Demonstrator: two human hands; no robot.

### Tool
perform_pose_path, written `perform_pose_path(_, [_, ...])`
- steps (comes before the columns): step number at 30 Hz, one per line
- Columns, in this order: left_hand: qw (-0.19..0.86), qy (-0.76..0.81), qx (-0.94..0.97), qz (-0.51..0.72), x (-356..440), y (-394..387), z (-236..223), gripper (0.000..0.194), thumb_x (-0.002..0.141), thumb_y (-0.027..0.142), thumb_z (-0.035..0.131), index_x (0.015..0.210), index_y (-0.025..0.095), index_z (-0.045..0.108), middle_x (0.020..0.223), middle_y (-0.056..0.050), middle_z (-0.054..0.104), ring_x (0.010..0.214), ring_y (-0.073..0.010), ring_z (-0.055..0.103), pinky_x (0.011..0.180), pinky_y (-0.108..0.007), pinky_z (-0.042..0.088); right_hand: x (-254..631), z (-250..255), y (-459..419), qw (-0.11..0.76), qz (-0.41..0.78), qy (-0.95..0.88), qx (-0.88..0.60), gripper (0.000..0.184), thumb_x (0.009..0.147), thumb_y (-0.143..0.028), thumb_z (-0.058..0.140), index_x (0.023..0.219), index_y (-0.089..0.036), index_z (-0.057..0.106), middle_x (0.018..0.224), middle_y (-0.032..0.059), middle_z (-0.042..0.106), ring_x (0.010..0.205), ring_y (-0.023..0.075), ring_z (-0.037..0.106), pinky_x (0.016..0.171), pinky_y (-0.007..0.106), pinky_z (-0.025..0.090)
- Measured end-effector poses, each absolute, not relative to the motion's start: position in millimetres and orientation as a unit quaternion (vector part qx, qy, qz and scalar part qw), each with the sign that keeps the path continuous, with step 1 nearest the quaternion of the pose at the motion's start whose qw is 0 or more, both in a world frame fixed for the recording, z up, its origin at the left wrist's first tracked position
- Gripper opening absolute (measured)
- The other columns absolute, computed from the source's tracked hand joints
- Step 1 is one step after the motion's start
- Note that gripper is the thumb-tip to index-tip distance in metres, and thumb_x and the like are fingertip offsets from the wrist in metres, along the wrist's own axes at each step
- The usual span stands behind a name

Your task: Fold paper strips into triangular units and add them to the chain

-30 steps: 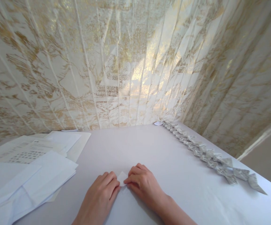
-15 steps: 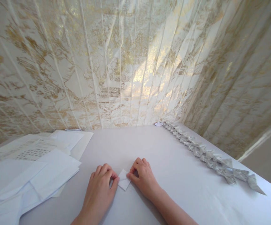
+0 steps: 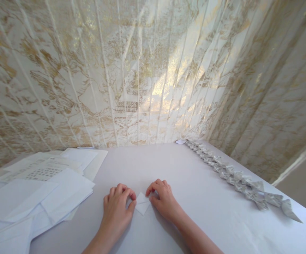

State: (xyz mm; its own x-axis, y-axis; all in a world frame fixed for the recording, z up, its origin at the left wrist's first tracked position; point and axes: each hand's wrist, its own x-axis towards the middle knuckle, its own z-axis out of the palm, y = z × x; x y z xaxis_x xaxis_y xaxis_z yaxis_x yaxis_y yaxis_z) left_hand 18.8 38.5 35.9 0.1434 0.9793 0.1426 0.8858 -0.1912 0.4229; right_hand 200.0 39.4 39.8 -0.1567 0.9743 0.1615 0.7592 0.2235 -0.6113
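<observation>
A small folded square of white paper [image 3: 142,208] lies on the table, turned so that one corner points toward me. A crease or flap edge runs across its middle. My left hand [image 3: 119,208] is at its left corner, with thumb and index fingertip closed on the edge there. Curled over the right corner, my right hand [image 3: 163,199] has its thumb close to the paper and its index fingertip slightly apart from the thumb. Whether the right thumb touches the paper is hard to tell.
Loose white sheets [image 3: 65,190] are piled at the left, one printed sheet [image 3: 45,171] among them. A long chain of folded grey paper pieces [image 3: 229,173] runs along the right edge. A small white paper piece [image 3: 180,141] lies by the patterned curtain [image 3: 142,88].
My right thumb and index finger have loosened from the paper's right corner and parted a little. My left hand stays at the left corner. The view has shifted slightly.
</observation>
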Motion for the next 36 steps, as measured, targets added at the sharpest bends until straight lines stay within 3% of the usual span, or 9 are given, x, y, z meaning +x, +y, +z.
perform_pose_path(7, [0.12, 0.633, 0.74, 0.193, 20.7, 39.1, 37.1, 0.013, 0.081, 0.017, 0.055, 0.08, 0.024, 0.066, 0.099, -0.002, 0.061, 0.102, -0.0255, 0.052, 0.086, -0.04, 0.033, 180.6, 36.6, 33.3, 0.306, 0.167, -0.709, -0.613, 0.008, 0.079, -0.015, 0.064, 0.084, -0.021, 0.064, 0.09, 0.0022, 0.063, 0.092, 0.0227, 0.053, 0.084, 0.034, 0.035])
perform_pose_path(21, [0.138, 0.624, 0.748, 0.179, 19.3, 37.1, 42.7, 0.017, 0.079, 0.015, 0.051, 0.081, 0.024, 0.065, 0.099, -0.003, 0.063, 0.102, -0.0267, 0.053, 0.088, -0.043, 0.035, 179.2, 38.6, 37.7, 0.29, 0.19, -0.711, -0.612, 0.028, 0.072, -0.008, 0.058, 0.097, -0.022, 0.061, 0.094, 0.0033, 0.062, 0.093, 0.0236, 0.052, 0.083, 0.035, 0.035])
perform_pose_path(25, [0.137, 0.586, 0.777, 0.185, 15.7, 39.3, 37.3, 0.037, 0.081, 0.011, 0.045, 0.11, 0.025, 0.063, 0.117, -0.006, 0.062, 0.112, -0.0283, 0.051, 0.091, -0.046, 0.036, 193.2, 40.4, 37.8, 0.283, 0.207, -0.707, -0.614, 0.037, 0.067, -0.003, 0.055, 0.098, -0.022, 0.062, 0.092, 0.0033, 0.061, 0.092, 0.0228, 0.052, 0.083, 0.035, 0.036])
perform_pose_path(27, [0.14, 0.542, 0.808, 0.184, 14.7, 41.6, 33.9, 0.05, 0.084, 0.008, 0.04, 0.126, 0.027, 0.056, 0.134, -0.005, 0.056, 0.123, -0.0255, 0.046, 0.097, -0.044, 0.035, 198.8, 41.3, 36.5, 0.285, 0.213, -0.706, -0.613, 0.038, 0.066, -0.001, 0.054, 0.097, -0.022, 0.063, 0.092, 0.0032, 0.061, 0.092, 0.0227, 0.052, 0.084, 0.035, 0.036])
perform_pose_path(29, [0.145, 0.492, 0.84, 0.176, 14.6, 43.1, 32.4, 0.055, 0.085, 0.005, 0.035, 0.131, 0.03, 0.053, 0.14, -0.002, 0.054, 0.128, -0.0206, 0.043, 0.101, -0.039, 0.033, 202.3, 42.1, 34.9, 0.289, 0.22, -0.707, -0.607, 0.038, 0.067, 0.0, 0.053, 0.096, -0.021, 0.063, 0.093, 0.0032, 0.061, 0.094, 0.0227, 0.052, 0.085, 0.035, 0.036])
perform_pose_path(31, [0.145, 0.458, 0.86, 0.169, 15.1, 43.4, 33.6, 0.057, 0.085, 0.004, 0.035, 0.13, 0.032, 0.055, 0.135, 0.0, 0.058, 0.125, -0.0183, 0.045, 0.102, -0.036, 0.032, 204.2, 43.4, 33.4, 0.297, 0.228, -0.707, -0.599, 0.034, 0.07, -0.001, 0.053, 0.096, -0.021, 0.063, 0.095, 0.0034, 0.062, 0.096, 0.0221, 0.052, 0.087, 0.034, 0.037])
perform_pose_path(36, [0.141, 0.463, 0.862, 0.155, 14.2, 41.4, 42.0, 0.055, 0.078, 0.004, 0.042, 0.125, 0.027, 0.059, 0.116, -0.006, 0.064, 0.11, -0.0226, 0.052, 0.096, -0.038, 0.035, 204.4, 47.4, 30.0, 0.307, 0.252, -0.716, -0.575, 0.019, 0.079, -0.01, 0.059, 0.093, -0.021, 0.065, 0.099, 0.0027, 0.063, 0.099, 0.0212, 0.052, 0.09, 0.034, 0.037])
